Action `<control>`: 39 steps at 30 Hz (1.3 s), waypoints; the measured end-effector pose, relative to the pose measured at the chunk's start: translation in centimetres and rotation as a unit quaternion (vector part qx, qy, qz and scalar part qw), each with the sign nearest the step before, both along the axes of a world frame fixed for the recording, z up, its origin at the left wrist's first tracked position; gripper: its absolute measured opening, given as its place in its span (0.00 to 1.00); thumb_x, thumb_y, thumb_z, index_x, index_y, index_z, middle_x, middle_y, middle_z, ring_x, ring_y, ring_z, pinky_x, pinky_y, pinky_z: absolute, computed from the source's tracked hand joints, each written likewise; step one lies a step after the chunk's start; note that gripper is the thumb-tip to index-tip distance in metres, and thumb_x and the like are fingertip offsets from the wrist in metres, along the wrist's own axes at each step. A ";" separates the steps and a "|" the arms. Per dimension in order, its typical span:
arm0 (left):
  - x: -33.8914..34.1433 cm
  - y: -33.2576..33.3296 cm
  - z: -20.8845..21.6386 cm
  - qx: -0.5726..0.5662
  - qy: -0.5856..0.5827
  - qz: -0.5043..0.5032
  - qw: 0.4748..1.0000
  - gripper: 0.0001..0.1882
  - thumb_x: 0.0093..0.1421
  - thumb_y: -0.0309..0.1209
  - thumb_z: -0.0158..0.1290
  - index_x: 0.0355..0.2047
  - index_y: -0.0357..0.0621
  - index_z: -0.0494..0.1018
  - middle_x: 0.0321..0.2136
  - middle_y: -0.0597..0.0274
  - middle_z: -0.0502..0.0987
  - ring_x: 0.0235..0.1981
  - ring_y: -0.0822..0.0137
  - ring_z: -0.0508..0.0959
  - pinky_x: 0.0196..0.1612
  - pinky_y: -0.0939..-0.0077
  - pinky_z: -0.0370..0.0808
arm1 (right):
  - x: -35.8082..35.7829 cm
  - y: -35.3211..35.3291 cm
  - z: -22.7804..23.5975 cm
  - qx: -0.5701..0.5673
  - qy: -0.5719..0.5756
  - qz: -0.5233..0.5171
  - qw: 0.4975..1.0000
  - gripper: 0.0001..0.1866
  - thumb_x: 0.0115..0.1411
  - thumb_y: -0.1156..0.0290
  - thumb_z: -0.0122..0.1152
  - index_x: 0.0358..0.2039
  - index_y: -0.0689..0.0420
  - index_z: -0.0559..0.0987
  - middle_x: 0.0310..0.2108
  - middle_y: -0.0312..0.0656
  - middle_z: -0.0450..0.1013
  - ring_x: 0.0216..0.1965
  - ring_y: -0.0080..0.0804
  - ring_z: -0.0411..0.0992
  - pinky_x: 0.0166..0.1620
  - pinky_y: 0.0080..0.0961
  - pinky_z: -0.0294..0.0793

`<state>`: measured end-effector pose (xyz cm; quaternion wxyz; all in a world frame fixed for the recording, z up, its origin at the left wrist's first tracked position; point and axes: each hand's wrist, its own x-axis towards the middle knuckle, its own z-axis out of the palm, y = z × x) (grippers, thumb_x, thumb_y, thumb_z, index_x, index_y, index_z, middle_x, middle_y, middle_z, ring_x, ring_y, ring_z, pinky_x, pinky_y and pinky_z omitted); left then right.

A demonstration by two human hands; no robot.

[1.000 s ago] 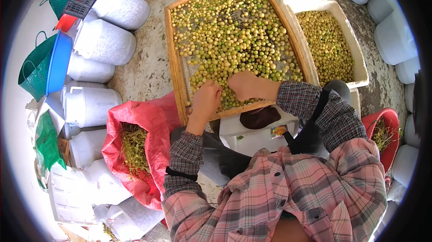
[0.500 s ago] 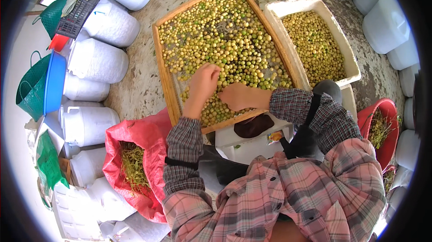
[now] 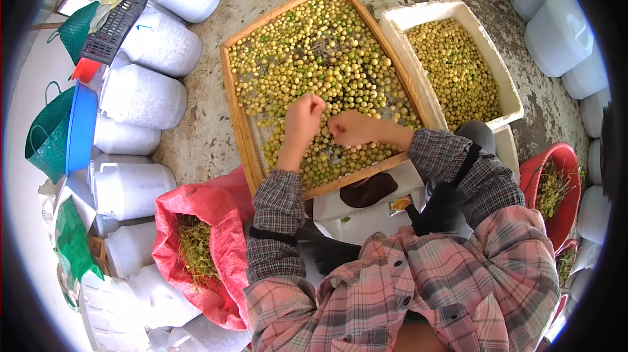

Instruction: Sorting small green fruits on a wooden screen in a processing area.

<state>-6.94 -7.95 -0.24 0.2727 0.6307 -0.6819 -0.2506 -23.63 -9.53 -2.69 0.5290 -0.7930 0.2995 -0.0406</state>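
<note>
Before me lies a wooden-framed tray [image 3: 237, 113] with a mesh bottom, spread with small round yellow-green fruits [image 3: 307, 38]. My left hand [image 3: 303, 120] is over the near middle of the tray, its fingers pinched together. Just to its right is my right hand [image 3: 356, 129], fingers curled in, low above the fruits. Whatever either hand holds is too small or hidden to make out. The two hands are close but apart.
A white foam box [image 3: 517, 100] full of similar fruits stands right of the tray. A red sack [image 3: 176, 218] of stems lies at the left, a red bucket [image 3: 566, 201] of stems at the right. White barrels [image 3: 147, 93] line the left wall; a dark brown patch [image 3: 368, 188] shows under the tray's near edge.
My right hand has shifted slightly right and up, widening the gap between the hands. My left hand has moved slightly right, its fingers still pinched.
</note>
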 end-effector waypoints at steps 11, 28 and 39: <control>15.8 25.6 15.4 -0.171 -0.136 0.446 0.868 0.10 0.57 0.27 0.57 0.39 0.39 0.78 0.38 0.53 0.80 0.39 0.62 0.79 0.45 0.70 0.75 | -6.1 -4.5 1.7 0.219 -0.097 -0.220 0.946 0.09 0.61 0.71 0.53 0.32 0.64 0.75 0.23 0.46 0.75 0.10 0.17 0.57 0.15 0.18 0.57; -0.2 -3.7 1.2 -0.029 -0.051 0.038 0.998 0.13 0.62 0.24 0.50 0.47 0.40 0.76 0.45 0.55 0.77 0.37 0.63 0.79 0.40 0.72 0.77 | -6.4 -4.5 2.0 0.186 -0.088 -0.225 0.952 0.06 0.60 0.74 0.53 0.28 0.62 0.74 0.18 0.38 0.70 0.14 0.17 0.60 0.16 0.18 0.56; -0.1 -4.3 -1.0 0.098 -0.111 -0.031 0.989 0.09 0.55 0.27 0.56 0.35 0.36 0.79 0.31 0.55 0.79 0.29 0.65 0.78 0.34 0.71 0.76 | -7.7 -5.1 0.0 -0.053 -0.090 -0.252 0.962 0.07 0.58 0.70 0.54 0.31 0.60 0.77 0.24 0.37 0.74 0.22 0.22 0.71 0.28 0.25 0.71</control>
